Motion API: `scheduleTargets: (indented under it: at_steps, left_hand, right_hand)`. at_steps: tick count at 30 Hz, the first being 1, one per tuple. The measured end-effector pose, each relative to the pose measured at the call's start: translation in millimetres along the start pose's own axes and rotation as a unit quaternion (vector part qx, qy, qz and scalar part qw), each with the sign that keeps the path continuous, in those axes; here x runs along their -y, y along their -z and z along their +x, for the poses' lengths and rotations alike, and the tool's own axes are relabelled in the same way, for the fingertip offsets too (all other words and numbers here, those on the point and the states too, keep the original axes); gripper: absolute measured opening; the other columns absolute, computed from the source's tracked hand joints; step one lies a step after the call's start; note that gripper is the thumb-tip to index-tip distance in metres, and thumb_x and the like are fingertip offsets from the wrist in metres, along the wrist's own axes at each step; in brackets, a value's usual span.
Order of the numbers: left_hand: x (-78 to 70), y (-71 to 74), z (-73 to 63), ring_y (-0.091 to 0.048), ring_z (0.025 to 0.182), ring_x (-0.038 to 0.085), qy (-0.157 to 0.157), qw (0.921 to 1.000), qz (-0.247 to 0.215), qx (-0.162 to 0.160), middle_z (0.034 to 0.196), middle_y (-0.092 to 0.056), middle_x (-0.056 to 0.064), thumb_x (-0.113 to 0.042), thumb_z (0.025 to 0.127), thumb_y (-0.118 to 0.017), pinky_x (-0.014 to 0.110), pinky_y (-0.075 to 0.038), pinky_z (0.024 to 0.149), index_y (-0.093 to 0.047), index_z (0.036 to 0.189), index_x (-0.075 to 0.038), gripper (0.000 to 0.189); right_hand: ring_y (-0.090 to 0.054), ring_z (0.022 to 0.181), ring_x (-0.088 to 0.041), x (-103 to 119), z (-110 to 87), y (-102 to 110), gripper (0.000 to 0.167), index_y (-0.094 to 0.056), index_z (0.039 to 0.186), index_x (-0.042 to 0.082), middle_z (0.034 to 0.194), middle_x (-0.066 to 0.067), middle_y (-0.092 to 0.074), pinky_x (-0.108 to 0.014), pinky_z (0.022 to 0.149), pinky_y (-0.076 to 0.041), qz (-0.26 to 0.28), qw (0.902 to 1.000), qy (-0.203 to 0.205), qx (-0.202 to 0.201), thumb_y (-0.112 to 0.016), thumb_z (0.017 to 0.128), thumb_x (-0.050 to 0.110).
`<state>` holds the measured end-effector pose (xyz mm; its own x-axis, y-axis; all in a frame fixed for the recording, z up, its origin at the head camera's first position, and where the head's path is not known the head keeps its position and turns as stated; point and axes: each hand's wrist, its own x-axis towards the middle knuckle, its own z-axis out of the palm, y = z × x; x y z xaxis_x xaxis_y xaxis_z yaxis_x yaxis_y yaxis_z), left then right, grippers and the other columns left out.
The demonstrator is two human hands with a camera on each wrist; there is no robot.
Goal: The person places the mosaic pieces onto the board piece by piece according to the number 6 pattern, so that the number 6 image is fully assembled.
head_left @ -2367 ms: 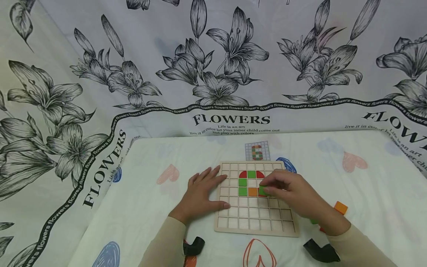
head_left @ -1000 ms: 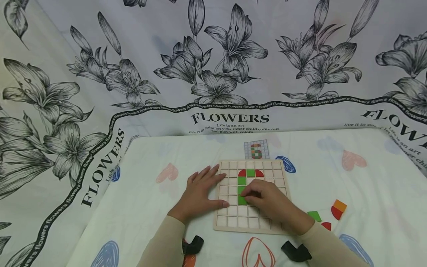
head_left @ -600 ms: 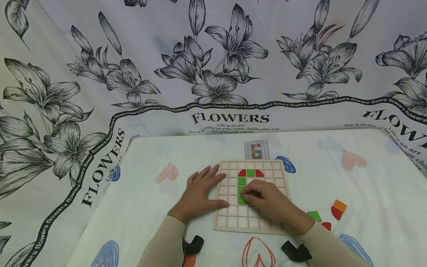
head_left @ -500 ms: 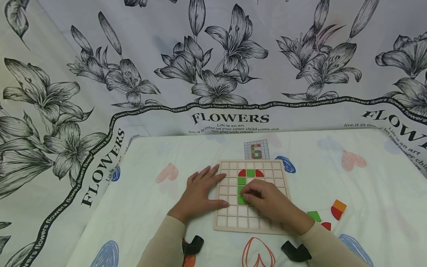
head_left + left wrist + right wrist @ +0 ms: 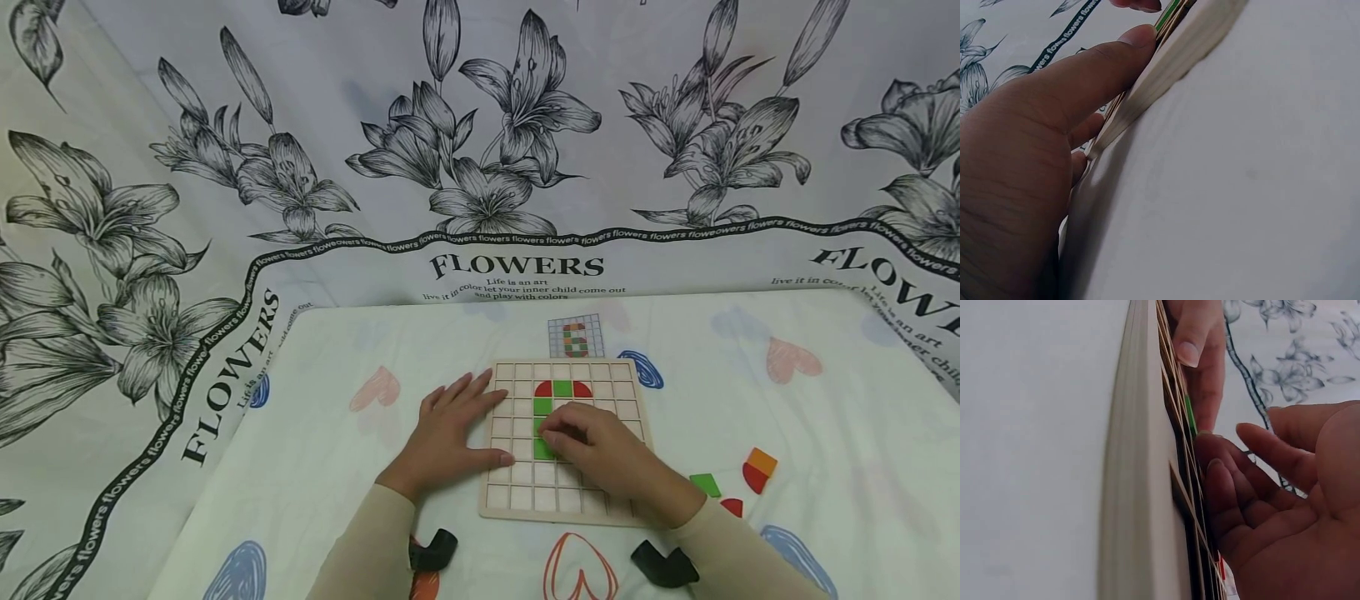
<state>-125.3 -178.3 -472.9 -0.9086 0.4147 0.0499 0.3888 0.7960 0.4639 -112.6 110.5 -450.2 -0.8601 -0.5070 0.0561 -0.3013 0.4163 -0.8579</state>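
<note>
A light wooden grid board (image 5: 521, 500) lies in front of me, with green square tiles (image 5: 542, 406) in a column and red quarter-round tiles (image 5: 582, 389) at its top row. My left hand (image 5: 452, 432) rests at the board's left edge, fingers spread and straight, thumb along the near part. My right hand (image 5: 600, 442) is over the middle of the board. Its thumb and forefinger tips meet at a green tile (image 5: 543, 451), low in the column. The right wrist view shows fingertips (image 5: 1207, 439) right at a green edge. The cells under the right hand are hidden.
Behind the board lies a small pattern card (image 5: 575, 336) with a coloured figure on a grid. Loose tiles lie to the right: a green one (image 5: 705, 485), an orange square (image 5: 762, 461) and red quarter-rounds (image 5: 732, 507). A flower-printed cloth hangs behind the table.
My right hand has carried a green tile left from the board's right part to the foot of the green column, then stayed nearly still. The left hand has held its place.
</note>
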Motion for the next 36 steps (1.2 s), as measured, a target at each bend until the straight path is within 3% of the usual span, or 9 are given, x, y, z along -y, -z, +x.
scheduleTargets:
  at_steps: [5, 8, 15, 19, 36]
  left_hand:
    - [-0.6, 0.4, 0.2, -0.013, 0.164, 0.013, 0.003, 1.0000, 0.000, 0.002, 0.178, -0.023, -0.017, -0.082, 0.084, -0.073, 0.052, -0.006, 0.127, -0.052, 0.164, -0.037, 0.094]
    - [-1.3, 0.7, 0.5, -0.013, 0.164, 0.013, 0.003, 1.0000, 0.002, 0.003, 0.178, -0.023, -0.016, -0.081, 0.084, -0.073, 0.052, -0.007, 0.127, -0.052, 0.164, -0.037, 0.094]
    - [-1.7, 1.1, 0.7, -0.012, 0.164, 0.014, 0.004, 1.0000, 0.008, 0.004, 0.178, -0.022, -0.016, -0.081, 0.085, -0.073, 0.053, -0.007, 0.127, -0.051, 0.165, -0.037, 0.094]
    - [-1.5, 1.0, 0.8, -0.013, 0.164, 0.014, 0.003, 0.9999, 0.010, 0.003, 0.178, -0.022, -0.015, -0.081, 0.085, -0.073, 0.054, -0.007, 0.127, -0.051, 0.165, -0.037, 0.094]
    - [-0.9, -0.2, 0.3, -0.014, 0.164, 0.015, 0.001, 0.9999, 0.011, 0.002, 0.178, -0.024, -0.015, -0.082, 0.084, -0.072, 0.055, -0.009, 0.126, -0.052, 0.164, -0.037, 0.094]
  right_hand:
    - [-0.068, 0.094, -0.018, 5, -1.3, 1, 0.030, -0.073, 0.129, 0.014, 0.103, -0.001, -0.071, -0.037, 0.089, -0.055, 0.056, 0.9978, -0.035, 0.001, -0.059, 0.115, 0.036]
    - [-0.069, 0.095, -0.021, 7, -2.7, 2, 0.037, -0.070, 0.131, 0.009, 0.106, -0.004, -0.072, -0.039, 0.091, -0.056, 0.080, 0.9962, -0.033, -0.009, -0.050, 0.118, 0.037]
    - [-0.071, 0.096, -0.029, 4, -1.6, 8, 0.048, -0.062, 0.138, -0.005, 0.114, -0.015, -0.072, -0.034, 0.089, -0.059, 0.143, 0.9890, 0.027, -0.023, -0.032, 0.122, 0.028]
    - [-0.070, 0.098, -0.032, 5, -2.1, 13, 0.053, -0.061, 0.140, -0.007, 0.117, -0.016, -0.071, -0.035, 0.088, -0.060, 0.168, 0.9847, 0.043, -0.018, -0.025, 0.122, 0.029]
    - [-0.070, 0.106, -0.037, 22, -8.7, 30, 0.056, -0.062, 0.145, 0.003, 0.123, -0.013, -0.070, -0.038, 0.092, -0.059, 0.177, 0.9829, 0.048, -0.015, -0.022, 0.122, 0.034]
